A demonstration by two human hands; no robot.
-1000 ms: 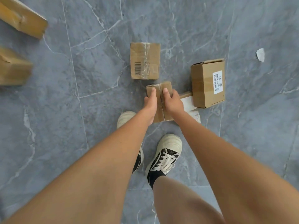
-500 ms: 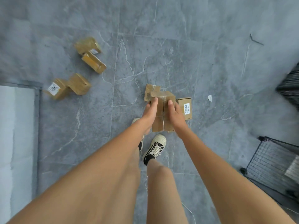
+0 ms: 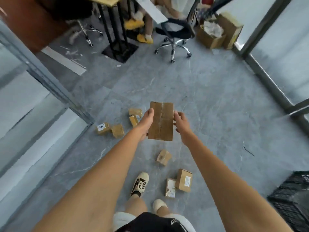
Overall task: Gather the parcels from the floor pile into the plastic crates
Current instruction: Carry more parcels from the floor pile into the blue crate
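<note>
Both hands, left (image 3: pixel 146 122) and right (image 3: pixel 181 124), are gripping the box (image 3: pixel 160 121) by its sides; keeping it level, carrying it right toward the crate (image 3: pixel 291 200).

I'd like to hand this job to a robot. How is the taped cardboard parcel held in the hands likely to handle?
The parcel probably stays stiff: its flat faces show no sag between the left hand and right hand. Likely light, since only its side edges are gripped. The glossy tape seam may be slippery.

Grey marble floor (image 3: pixel 209 101), black swivel chair (image 3: pixel 173 30), glass partitions (image 3: pixel 25 101) either side.
</note>
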